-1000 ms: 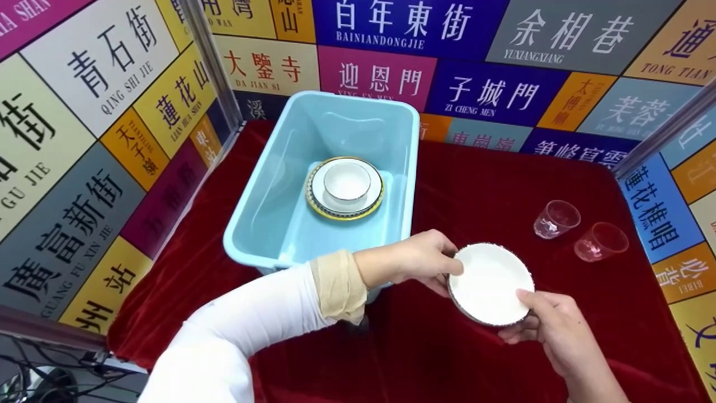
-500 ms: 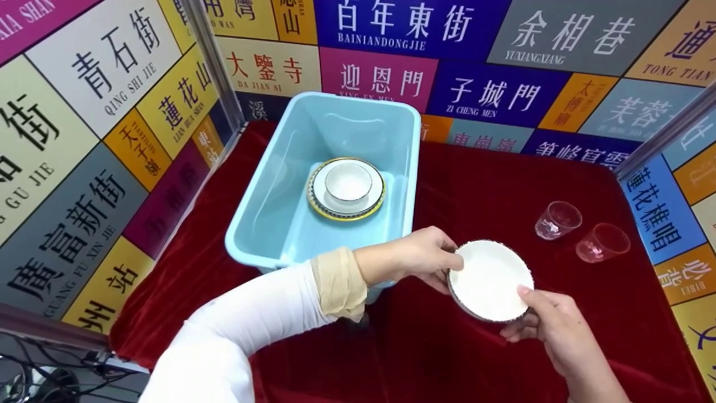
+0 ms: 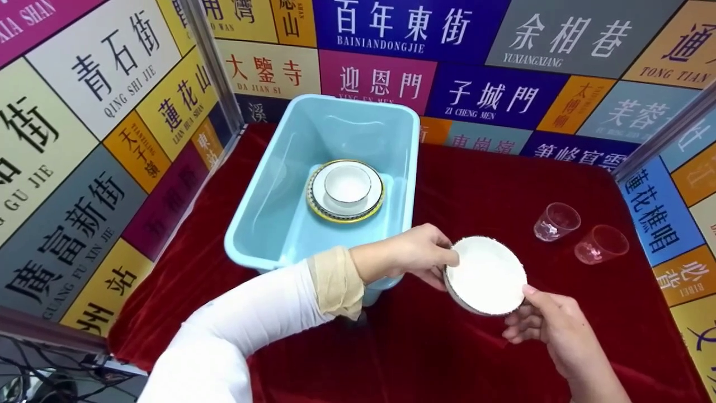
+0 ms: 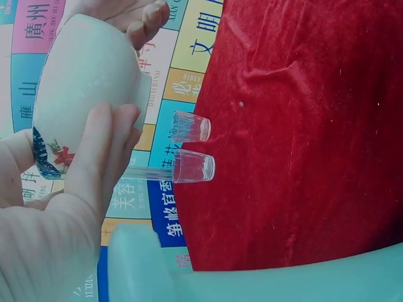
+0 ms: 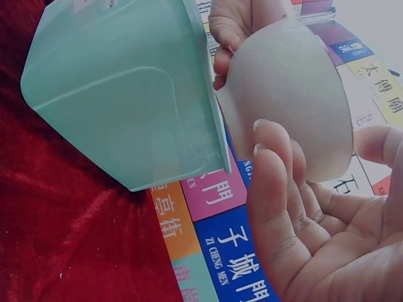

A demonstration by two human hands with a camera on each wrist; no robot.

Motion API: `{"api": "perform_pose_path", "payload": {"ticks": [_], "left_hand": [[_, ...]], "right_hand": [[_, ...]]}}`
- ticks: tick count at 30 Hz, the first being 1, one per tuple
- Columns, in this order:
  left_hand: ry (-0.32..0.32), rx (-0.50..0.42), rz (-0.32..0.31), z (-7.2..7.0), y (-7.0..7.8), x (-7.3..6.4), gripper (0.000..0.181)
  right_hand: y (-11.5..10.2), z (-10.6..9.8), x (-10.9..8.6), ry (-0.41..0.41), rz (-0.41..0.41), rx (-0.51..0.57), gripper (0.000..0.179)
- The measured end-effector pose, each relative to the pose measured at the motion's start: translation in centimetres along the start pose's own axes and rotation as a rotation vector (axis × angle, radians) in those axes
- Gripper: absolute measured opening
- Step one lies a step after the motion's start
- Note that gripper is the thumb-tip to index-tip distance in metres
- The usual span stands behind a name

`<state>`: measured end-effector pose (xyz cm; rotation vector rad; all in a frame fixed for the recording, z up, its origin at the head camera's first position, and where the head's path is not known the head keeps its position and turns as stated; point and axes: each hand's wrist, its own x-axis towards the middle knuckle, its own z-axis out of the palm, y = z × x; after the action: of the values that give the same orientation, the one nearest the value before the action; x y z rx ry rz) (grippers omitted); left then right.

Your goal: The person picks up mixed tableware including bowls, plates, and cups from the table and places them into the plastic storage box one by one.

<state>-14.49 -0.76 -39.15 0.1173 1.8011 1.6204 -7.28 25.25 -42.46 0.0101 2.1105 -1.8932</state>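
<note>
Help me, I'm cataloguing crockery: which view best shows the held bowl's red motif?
The left wrist view: the bowl has its outer side towards that camera, showing the red motif beside a dark blue band. The head view shows mainly the white inside, no motif; the right wrist view, only plain, pale outer wall.

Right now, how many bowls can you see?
2: one white bowl in the left hand, and a second bowl on plates inside the blue tub. Others could be hidden underneath.
</note>
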Motion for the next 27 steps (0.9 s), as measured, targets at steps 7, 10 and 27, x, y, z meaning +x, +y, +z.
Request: {"api": "perform_pose_path", "payload": {"ticks": [7,10,27], "left_hand": [[0.011,-0.021,-0.001,-1.0,-0.1,0.2,0.014],[0.018,-0.030,-0.003,-1.3,-0.1,0.3,0.015],[0.058,-0.024,0.004,-2.4,0.7,0.3,0.018]], "right_hand": [[0.4,-0.2,0.1,0.012,0.017,-0.005,0.045],[0.4,-0.2,0.1,0.026,0.031,-0.026,0.046],[1.6,-1.1,0.9,0.103,0.109,-0.130,0.049]]}}
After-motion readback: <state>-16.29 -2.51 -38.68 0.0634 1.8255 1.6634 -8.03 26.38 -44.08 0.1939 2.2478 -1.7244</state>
